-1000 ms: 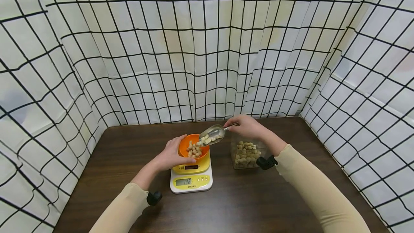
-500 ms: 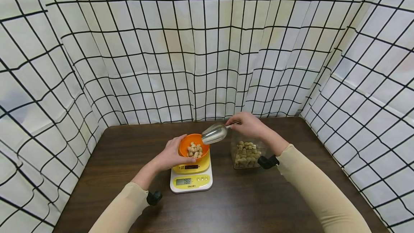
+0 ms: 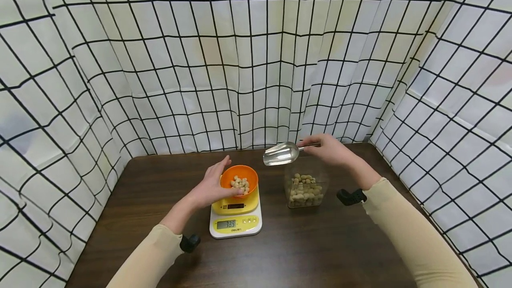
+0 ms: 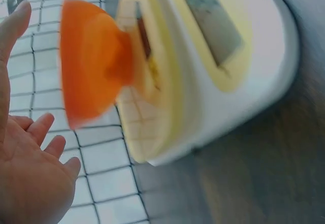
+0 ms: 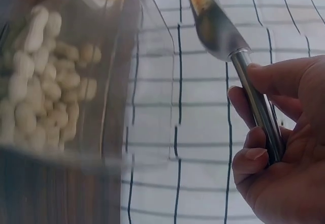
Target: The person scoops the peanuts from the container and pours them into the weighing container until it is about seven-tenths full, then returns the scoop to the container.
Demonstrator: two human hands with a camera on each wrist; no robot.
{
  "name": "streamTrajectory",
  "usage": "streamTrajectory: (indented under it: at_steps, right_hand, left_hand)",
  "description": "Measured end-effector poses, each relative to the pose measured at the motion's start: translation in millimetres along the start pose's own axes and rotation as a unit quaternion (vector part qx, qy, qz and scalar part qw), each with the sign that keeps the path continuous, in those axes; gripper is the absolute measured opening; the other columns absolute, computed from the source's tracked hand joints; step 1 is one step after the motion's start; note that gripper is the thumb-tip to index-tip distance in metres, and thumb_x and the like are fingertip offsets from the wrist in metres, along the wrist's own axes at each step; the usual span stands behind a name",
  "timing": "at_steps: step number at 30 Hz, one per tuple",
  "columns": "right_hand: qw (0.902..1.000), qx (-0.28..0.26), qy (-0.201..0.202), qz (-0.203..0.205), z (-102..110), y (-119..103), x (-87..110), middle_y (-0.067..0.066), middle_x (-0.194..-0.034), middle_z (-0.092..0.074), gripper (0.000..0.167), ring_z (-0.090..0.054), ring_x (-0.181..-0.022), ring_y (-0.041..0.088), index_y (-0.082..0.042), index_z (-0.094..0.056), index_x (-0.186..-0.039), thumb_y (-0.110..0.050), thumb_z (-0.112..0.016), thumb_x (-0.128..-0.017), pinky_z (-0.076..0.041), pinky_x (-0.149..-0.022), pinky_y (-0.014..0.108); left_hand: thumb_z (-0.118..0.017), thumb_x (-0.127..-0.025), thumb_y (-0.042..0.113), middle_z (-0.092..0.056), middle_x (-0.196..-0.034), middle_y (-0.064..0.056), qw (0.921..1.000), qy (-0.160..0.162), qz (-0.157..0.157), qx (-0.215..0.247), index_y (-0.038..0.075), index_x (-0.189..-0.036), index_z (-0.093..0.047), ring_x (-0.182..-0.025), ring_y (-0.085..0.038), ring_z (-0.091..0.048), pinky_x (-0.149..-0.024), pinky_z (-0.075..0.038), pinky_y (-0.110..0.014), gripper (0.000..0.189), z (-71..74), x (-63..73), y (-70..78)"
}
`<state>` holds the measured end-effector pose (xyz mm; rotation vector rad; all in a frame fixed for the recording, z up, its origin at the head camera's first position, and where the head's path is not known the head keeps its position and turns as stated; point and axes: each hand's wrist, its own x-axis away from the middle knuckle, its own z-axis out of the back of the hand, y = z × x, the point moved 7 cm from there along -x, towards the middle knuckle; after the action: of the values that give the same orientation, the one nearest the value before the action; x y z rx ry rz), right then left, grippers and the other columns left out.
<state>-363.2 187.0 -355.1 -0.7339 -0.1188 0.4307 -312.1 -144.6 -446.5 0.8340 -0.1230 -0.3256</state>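
Note:
In the head view an orange bowl point(image 3: 249, 173) with several peanuts point(image 3: 240, 183) in it stands on a yellow and white kitchen scale point(image 3: 237, 230) with a lit display. My left hand point(image 3: 210, 186) is spread beside the bowl; the left wrist view shows its fingers apart from the orange wall point(image 4: 91, 64). My right hand point(image 3: 330, 149) grips the handle of a metal scoop point(image 3: 281, 154), raised between bowl and container, its pan holding nothing visible. In the right wrist view the fingers point(image 5: 251, 160) curl round the handle point(image 5: 258, 109).
Below the scoop and right hand stands a clear plastic container point(image 3: 306, 201) partly filled with peanuts. Everything rests on a dark wooden table point(image 3: 280, 252). White curtains with a black grid point(image 3: 256, 79) close off the back and sides.
The last peanuts have slid from the scoop into the bowl. The right hand and scoop have moved up and right, away from it. My left hand has loosened off the bowl; the display reading changed.

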Motion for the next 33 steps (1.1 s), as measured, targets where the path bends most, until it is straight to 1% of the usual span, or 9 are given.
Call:
streamTrajectory:
  at_steps: [4, 8, 13, 15, 18, 22, 26, 30, 33]
  right_hand:
    - [0.9998, 0.000, 0.017, -0.006, 18, 11, 12.9, 0.011, -0.133, -0.065, 0.028, -0.062, -0.113, 0.030, -0.015, -0.071, -0.129, -0.026, -0.061, -0.104, -0.049, -0.089, 0.048]
    - [0.9995, 0.013, 0.028, -0.012, 32, 20, 22.9, 0.011, -0.135, -0.064, 0.028, -0.059, -0.122, 0.032, -0.014, -0.071, -0.128, -0.024, -0.064, -0.102, -0.048, -0.097, 0.051]
    - [0.9979, 0.055, 0.034, -0.008, 48, 25, 33.1, 0.011, -0.134, -0.065, 0.026, -0.057, -0.125, 0.034, -0.014, -0.072, -0.126, -0.022, -0.064, -0.102, -0.044, -0.102, 0.056]
    - [0.9967, 0.072, 0.036, -0.005, 52, 26, 36.2, 0.012, -0.132, -0.066, 0.025, -0.056, -0.125, 0.035, -0.012, -0.073, -0.124, -0.020, -0.065, -0.101, -0.043, -0.103, 0.058]
    - [0.9952, 0.092, 0.033, 0.005, 55, 27, 38.5, 0.013, -0.128, -0.068, 0.023, -0.058, -0.122, 0.035, -0.011, -0.074, -0.121, -0.016, -0.066, -0.100, -0.045, -0.101, 0.058]
    - [0.9910, 0.127, 0.024, 0.035, 52, 24, 37.9, 0.013, -0.124, -0.070, 0.020, -0.062, -0.116, 0.033, -0.011, -0.078, -0.116, -0.011, -0.068, -0.098, -0.051, -0.093, 0.053]
    - [0.9862, 0.153, 0.018, 0.060, 48, 23, 36.8, 0.010, -0.120, -0.071, 0.019, -0.064, -0.111, 0.031, -0.014, -0.080, -0.112, -0.009, -0.071, -0.097, -0.052, -0.089, 0.050]
    - [0.9842, 0.165, -0.001, 0.065, 43, 24, 35.1, 0.006, -0.114, -0.071, 0.018, -0.063, -0.108, 0.029, -0.015, -0.080, -0.112, -0.009, -0.071, -0.096, -0.052, -0.087, 0.049]
    - [0.9780, 0.194, -0.014, 0.075, 38, 21, 31.8, 0.005, -0.113, -0.070, 0.018, -0.060, -0.110, 0.031, -0.015, -0.079, -0.111, -0.010, -0.072, -0.096, -0.045, -0.097, 0.052]
  left_hand:
    - [-0.084, -0.083, 0.046, -0.024, -0.166, -0.004, 0.9997, 0.006, -0.025, 0.001, 0.020, -0.166, -0.008, -0.151, -0.031, -0.014, -0.115, -0.025, -0.065, 0.116, -0.2, -3.1, 18.0]
    - [-0.083, -0.083, 0.049, -0.024, -0.166, -0.001, 0.9990, -0.001, -0.043, 0.008, 0.023, -0.166, -0.008, -0.151, -0.029, -0.014, -0.116, -0.025, -0.063, 0.116, -6.4, -6.1, 37.8]
    - [-0.082, -0.082, 0.054, -0.025, -0.165, 0.005, 0.9981, -0.020, -0.054, 0.020, 0.027, -0.166, -0.009, -0.151, -0.024, -0.018, -0.116, -0.027, -0.058, 0.115, -21.6, -10.3, 61.7]
    - [-0.081, -0.083, 0.054, -0.025, -0.166, 0.005, 0.9972, -0.027, -0.065, 0.025, 0.026, -0.166, -0.009, -0.152, -0.025, -0.018, -0.116, -0.027, -0.058, 0.114, -29.4, -12.8, 71.6]
    - [-0.081, -0.084, 0.053, -0.025, -0.166, 0.004, 0.9956, -0.042, -0.075, 0.037, 0.026, -0.166, -0.008, -0.152, -0.025, -0.019, -0.116, -0.028, -0.056, 0.113, -43.6, -17.1, 83.6]
    - [-0.080, -0.084, 0.054, -0.024, -0.166, 0.004, 0.9938, -0.065, -0.074, 0.052, 0.028, -0.166, -0.007, -0.152, -0.023, -0.020, -0.116, -0.029, -0.055, 0.113, -64.2, -23.9, 93.8]
    - [-0.079, -0.086, 0.048, -0.022, -0.167, 0.002, 0.9930, -0.081, -0.062, 0.059, 0.027, -0.166, -0.007, -0.152, -0.025, -0.021, -0.116, -0.029, -0.056, 0.110, -82.5, -31.8, 99.3]
    - [-0.079, -0.088, 0.044, -0.013, -0.170, -0.005, 0.9931, -0.095, -0.044, 0.053, 0.026, -0.166, -0.005, -0.154, -0.029, -0.015, -0.117, -0.027, -0.056, 0.110, -98.1, -39.7, 100.4]
    - [-0.079, -0.088, 0.045, -0.008, -0.171, -0.010, 0.9934, -0.098, -0.038, 0.046, 0.025, -0.166, -0.003, -0.155, -0.031, -0.011, -0.118, -0.025, -0.057, 0.112, -106.0, -45.8, 100.8]
